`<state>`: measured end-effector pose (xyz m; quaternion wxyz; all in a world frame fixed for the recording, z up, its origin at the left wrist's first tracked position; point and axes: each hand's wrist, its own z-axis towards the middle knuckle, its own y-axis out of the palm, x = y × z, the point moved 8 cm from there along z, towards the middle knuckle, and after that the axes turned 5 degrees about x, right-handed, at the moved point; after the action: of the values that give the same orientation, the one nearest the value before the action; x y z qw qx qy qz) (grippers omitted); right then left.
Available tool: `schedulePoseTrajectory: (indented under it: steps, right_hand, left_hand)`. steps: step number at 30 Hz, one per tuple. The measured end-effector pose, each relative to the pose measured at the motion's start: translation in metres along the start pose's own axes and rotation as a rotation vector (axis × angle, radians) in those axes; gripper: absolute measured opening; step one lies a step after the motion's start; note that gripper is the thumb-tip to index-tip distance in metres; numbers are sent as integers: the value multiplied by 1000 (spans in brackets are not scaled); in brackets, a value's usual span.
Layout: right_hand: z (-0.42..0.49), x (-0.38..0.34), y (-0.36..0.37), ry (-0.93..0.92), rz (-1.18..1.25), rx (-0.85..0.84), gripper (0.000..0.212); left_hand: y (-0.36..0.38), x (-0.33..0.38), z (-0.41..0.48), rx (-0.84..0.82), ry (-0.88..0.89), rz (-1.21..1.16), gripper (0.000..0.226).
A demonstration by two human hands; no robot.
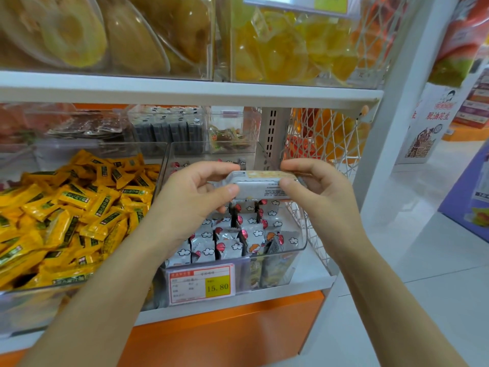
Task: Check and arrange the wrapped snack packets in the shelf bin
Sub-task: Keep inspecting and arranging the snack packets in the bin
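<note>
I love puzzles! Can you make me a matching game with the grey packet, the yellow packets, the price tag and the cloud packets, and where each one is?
Things:
1. grey packet
2. yellow packets
3. price tag
4. cloud packets

Places:
A. on the front of the clear bin
B. pinched between the left hand and right hand
C. heaped in the left bin
D. standing in rows inside the clear bin

Pairs: 1-B, 2-C, 3-A, 4-D

left grip point(197, 197): fingers curled, thumb pinching | right grip point(318, 193): same, seemingly | forearms point(111, 287): extended forward
</note>
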<state>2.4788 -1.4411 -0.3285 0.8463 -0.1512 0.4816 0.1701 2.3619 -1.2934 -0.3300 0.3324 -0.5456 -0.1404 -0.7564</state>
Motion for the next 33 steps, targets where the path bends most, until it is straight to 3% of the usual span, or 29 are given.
schedulePoseTrajectory:
  steps: [8,15,23,29,33]
  right_hand:
    - [0,-7,-7,-79,-117,104,11]
    - [-4,-7,-1,-78,-190,130,11]
    - [-7,-7,10,-73,-146,67,13]
    - [-6,0,4,22,-35,102,19]
    - [-5,5,-6,62,-79,213,21]
  left_hand:
    - [2,5,-2,0,36,119,26]
    - [3,-3,-1,38,2,166,7]
    - [-10,-1,0,201,7,264,25]
    - [-6,-2,1,159,6,233,24]
    - [12,-1,-1,19,43,285,19]
